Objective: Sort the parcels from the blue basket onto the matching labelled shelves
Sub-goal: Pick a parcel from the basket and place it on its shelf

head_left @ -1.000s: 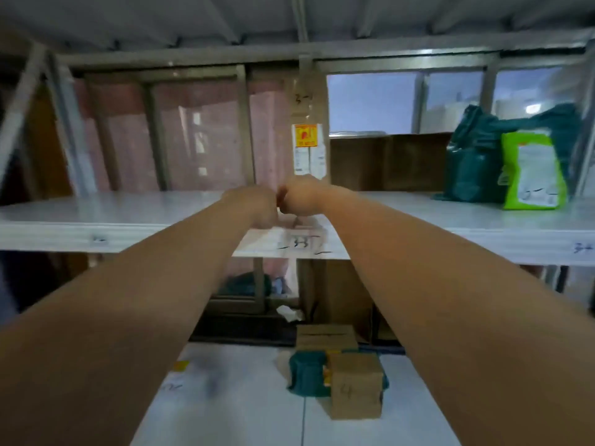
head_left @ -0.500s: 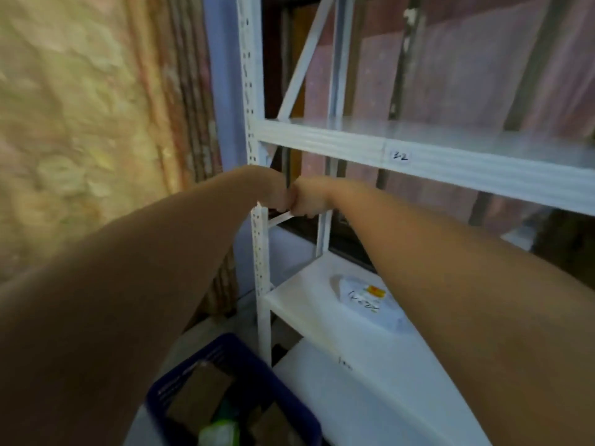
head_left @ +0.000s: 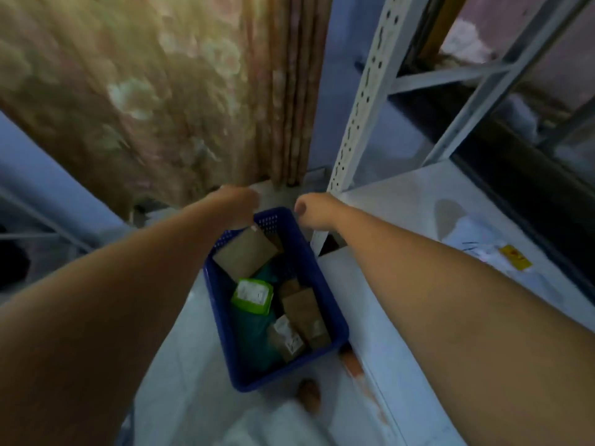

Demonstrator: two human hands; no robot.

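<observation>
A big flowery curtain hangs at the back. To its right stands a white shelf rack. Its low shelf has a white parcel with a yellow sticker lying on it.

The blue basket sits on the floor, just beside the rack. It is full of parcels. There is a big brown box at the far end, a dark green bag, a bright green parcel on top of the bag, and two small brown boxes near the right wall.

Both arms reach out over the basket. The left grip is curled into a fist just above the big brown box. I cannot tell if it touches the box. The right grip is a tight fist too, holding nothing, above the far right corner of the basket. The two fists are a little apart.
</observation>
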